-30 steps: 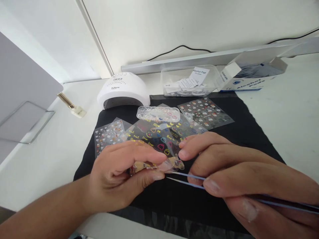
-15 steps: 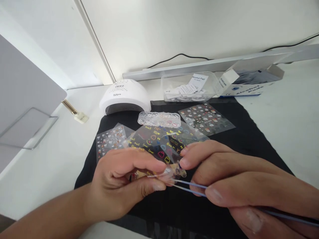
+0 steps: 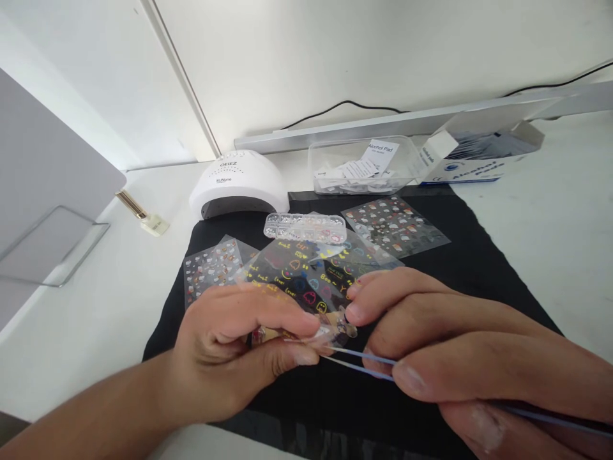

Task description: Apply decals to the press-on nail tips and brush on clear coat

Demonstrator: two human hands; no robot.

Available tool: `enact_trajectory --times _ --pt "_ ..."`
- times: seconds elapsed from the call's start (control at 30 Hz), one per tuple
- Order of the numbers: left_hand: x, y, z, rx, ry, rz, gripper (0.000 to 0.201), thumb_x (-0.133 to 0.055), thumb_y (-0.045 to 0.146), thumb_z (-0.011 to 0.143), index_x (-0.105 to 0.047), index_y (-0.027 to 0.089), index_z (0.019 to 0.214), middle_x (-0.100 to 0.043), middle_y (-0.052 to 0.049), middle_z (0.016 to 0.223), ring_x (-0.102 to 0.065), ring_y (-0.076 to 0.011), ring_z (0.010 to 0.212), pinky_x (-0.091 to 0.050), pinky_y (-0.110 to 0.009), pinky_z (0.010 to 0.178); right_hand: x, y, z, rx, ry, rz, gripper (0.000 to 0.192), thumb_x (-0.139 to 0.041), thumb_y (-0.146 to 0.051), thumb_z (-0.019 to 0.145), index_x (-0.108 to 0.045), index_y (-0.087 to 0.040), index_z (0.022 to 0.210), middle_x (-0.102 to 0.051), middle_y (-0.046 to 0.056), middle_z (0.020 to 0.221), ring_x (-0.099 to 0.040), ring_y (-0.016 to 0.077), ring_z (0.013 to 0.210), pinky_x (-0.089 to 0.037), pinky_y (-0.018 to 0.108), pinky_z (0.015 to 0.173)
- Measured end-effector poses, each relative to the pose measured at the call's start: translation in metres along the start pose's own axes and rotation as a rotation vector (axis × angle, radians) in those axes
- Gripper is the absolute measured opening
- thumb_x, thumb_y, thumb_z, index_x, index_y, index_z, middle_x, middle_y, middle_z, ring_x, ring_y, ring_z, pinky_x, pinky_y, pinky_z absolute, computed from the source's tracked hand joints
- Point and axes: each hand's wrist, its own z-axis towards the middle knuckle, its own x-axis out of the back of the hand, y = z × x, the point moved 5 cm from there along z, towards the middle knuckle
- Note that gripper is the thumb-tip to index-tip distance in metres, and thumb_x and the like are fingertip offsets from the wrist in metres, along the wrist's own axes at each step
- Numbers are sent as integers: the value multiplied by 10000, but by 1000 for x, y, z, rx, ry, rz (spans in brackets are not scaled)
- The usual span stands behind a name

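Between the thumb and forefinger of my left hand (image 3: 239, 351) is a small clear plastic piece (image 3: 325, 333) with a whitish patch. Its exact kind is hard to make out. My right hand (image 3: 431, 338) grips blue tweezers (image 3: 366, 364), whose two pale tips reach the edge of that piece, slightly apart. My right forefinger is close to the piece's far side. Just behind both hands lie clear sticker sheets (image 3: 292, 275) with yellow, pink and blue doodles. Partly hidden under my fingers are a tan item and a small rounded clear object (image 3: 351, 331).
A black cloth (image 3: 479, 255) covers the middle of the white table. On or behind it are a rhinestone case (image 3: 304, 228), more sticker sheets (image 3: 395, 227), a white nail lamp (image 3: 239, 185), a clear tub of packets (image 3: 364, 185) and an alcohol pad box (image 3: 479, 160). A polish bottle (image 3: 154, 223) stands left.
The whitish patch shows a little more between my left fingers. The tweezer tips have shifted slightly toward my left thumb. Both hands otherwise stay nearly in place.
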Motion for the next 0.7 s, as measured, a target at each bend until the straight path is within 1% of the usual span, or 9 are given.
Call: enact_trajectory --times 0.07,0.17,0.3,0.43,0.53,0.7 --pt "-1 0 0 5 -2 -15 191 -763 120 875 -743 201 1047 -820 -47 846 -777 -147 743 -639 -210 722 0 0 -1 12 -11 -10 157 -541 -292 1014 -691 -250 1024 -768 4 752 -767 181 753 -629 373 934" --pt "-2 -1 1 -1 -3 -32 174 -764 104 870 -744 183 1023 -822 -54 847 -781 -142 746 -637 -193 732 -1 -1 -1 13 -24 -29 196 -496 -317 1036 -671 -241 992 -762 3 750 -764 168 751 -616 363 961" --pt "0 -1 2 -18 -17 -21 137 -764 100 869 -735 149 993 -820 -73 844 -778 -138 735 -628 -179 725 -1 -1 2 -2 -18 -12 195 -508 -319 1033 -673 -237 968 -757 -17 748 -746 134 709 -608 330 966" --pt "2 -1 1 -23 -34 23 128 -772 98 860 -727 140 973 -816 -72 831 -770 -132 711 -622 -171 698 -1 -3 4 -2 -27 16 181 -532 -294 1024 -673 -214 944 -745 -13 737 -738 128 702 -603 329 969" --pt "1 0 1 -31 -45 13 114 -760 97 872 -723 135 973 -817 -75 838 -778 -131 756 -625 -164 741 1 -3 3 -17 -15 2 180 -521 -302 1031 -659 -217 954 -749 -17 767 -733 118 720 -606 324 957" --pt "1 -1 0 -16 -19 6 74 -741 104 892 -720 129 959 -813 -68 841 -774 -116 777 -613 -149 782 -1 -3 0 -8 -7 7 185 -506 -321 1037 -649 -222 974 -741 -10 771 -741 131 768 -611 330 949"
